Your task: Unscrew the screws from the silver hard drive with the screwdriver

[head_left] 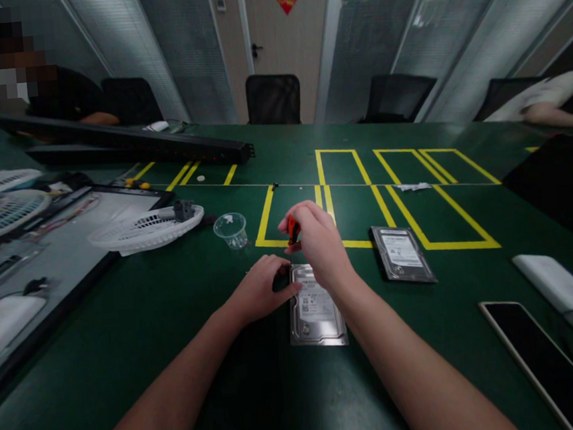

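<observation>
A silver hard drive [319, 329] with a white label lies flat on the green table in front of me. My right hand [319, 242] is closed around a screwdriver [294, 230] with an orange-red and black handle, held upright over the drive's far left corner. My left hand [265, 287] rests at the drive's left edge, its thumb on the label and its fingers near the screwdriver's tip. Whether those fingers pinch anything small cannot be made out. A second hard drive [403, 255] lies to the right, apart from both hands.
A clear plastic cup [231, 231] stands left of the hands, beside a white fan grille [147, 230]. Yellow tape outlines [447, 248] mark the table beyond. At right lie a phone [545, 366] and a white power bank [567, 291]. Two people sit across the table.
</observation>
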The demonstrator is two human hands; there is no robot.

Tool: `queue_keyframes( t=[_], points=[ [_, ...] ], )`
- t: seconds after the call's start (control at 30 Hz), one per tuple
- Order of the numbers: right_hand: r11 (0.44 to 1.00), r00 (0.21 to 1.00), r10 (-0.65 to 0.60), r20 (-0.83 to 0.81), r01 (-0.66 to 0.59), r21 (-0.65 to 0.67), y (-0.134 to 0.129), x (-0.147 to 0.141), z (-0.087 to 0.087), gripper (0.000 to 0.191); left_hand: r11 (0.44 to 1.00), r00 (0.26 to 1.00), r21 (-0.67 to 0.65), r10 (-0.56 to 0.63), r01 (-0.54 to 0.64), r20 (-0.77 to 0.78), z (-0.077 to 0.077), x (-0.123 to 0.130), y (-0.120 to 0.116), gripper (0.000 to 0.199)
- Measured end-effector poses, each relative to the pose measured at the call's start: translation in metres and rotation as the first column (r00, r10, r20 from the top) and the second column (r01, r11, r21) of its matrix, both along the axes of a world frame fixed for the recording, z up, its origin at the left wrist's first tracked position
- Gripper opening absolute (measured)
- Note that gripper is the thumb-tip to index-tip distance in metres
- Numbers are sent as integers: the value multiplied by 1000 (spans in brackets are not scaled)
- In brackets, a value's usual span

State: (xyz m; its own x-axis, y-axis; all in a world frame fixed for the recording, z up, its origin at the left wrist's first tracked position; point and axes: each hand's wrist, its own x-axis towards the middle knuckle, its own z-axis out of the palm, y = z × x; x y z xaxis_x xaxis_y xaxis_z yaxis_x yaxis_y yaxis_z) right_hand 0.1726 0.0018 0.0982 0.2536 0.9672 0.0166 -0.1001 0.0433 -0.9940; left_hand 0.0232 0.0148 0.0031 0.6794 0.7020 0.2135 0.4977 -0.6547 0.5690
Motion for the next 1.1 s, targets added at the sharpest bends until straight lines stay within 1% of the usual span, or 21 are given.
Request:
queue_keyframes(
  t=[0.17,0.33,0.53,0.6,0.8,0.97,1.1],
  points=[
    [1000,999,-4,41,5,-2,1,0,0,21,1000,1000,-5,5,-5,-3,-1,0,0,24],
    [1000,999,5,42,-5,7,1,1,-1,22,1000,1000,3,5,-6,3,-2,0,0,23],
    [1000,999,-26,-24,26,-12,2,-1,-1,13,1000,1000,5,-6,6,2,-1,0,0,23],
    [999,999,-26,-24,26,-22,2,-1,-1,12,1000,1000,5,-5,5,1,0,0,0,23],
    [1000,999,4,34,-5,21,2,1,-4,21,1000,1000,5,3,-3,-5,1,0,0,25],
    [998,996,-3,94,-2,57,2,3,-6,22,1000,1000,-3,-1,1,-4,0,1,1,25],
    [997,994,19,112,-27,70,1,3,-6,23,1000,1000,2,2,-2,-5,0,1,1,24]
  ],
)
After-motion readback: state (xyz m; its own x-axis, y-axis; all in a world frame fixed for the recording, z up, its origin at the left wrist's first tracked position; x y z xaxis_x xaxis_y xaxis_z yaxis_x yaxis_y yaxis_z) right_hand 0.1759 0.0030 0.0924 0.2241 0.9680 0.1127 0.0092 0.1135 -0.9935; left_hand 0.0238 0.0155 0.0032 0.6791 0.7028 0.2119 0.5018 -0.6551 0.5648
